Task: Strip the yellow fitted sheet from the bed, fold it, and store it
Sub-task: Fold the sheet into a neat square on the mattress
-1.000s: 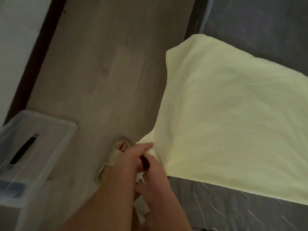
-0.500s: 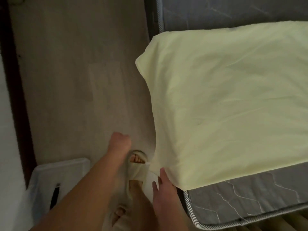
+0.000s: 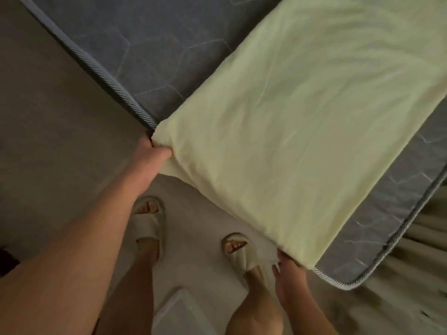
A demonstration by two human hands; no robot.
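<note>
The yellow sheet [image 3: 290,122] lies folded into a long band across the grey quilted mattress [image 3: 135,42], its near edge hanging over the mattress side. My left hand [image 3: 151,158] grips the band's left corner at the mattress edge. At the right corner, my right hand [image 3: 289,274] is under the hanging edge, fingers partly hidden by the cloth.
My two feet in pale slippers [image 3: 147,221] stand on the light floor beside the bed. A clear plastic storage box [image 3: 179,313] sits on the floor between my legs at the bottom. The mattress's piped corner [image 3: 348,285] juts out at lower right.
My hands were together at one corner, then spread apart. The left hand has reached up to the far corner and taken hold; the right stays at the near corner. The view has swung around.
</note>
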